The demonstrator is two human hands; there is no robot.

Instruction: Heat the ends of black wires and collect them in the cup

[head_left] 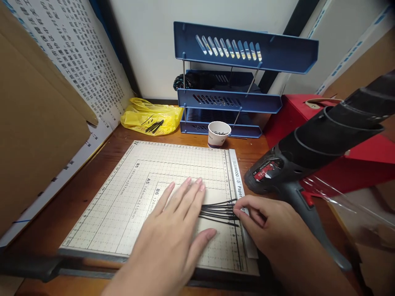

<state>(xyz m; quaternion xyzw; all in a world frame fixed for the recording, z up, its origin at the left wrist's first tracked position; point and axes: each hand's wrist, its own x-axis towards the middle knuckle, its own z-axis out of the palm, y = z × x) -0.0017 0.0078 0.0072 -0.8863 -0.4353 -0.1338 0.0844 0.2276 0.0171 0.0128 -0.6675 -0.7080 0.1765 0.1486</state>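
Observation:
My left hand [175, 222] lies flat, fingers spread, on the gridded paper cutter board [123, 197], pressing down a bunch of thin black strands [219, 210]. Their free ends stick out to the right, across the ruler strip [237, 176] at the board's right edge. My right hand [265, 222] rests at that edge, its fingertips pinching or touching the strand ends. A black heat gun [308, 152] lies right beside my right hand, nozzle up toward the right.
A white paper cup [218, 134] with small dark bits stands behind the board. Behind it is a blue three-tier tray rack [240, 74]. A yellow plastic bag [151, 117] with black strands lies at the back left. A red box [364, 160] sits right; cardboard [37, 123] leans left.

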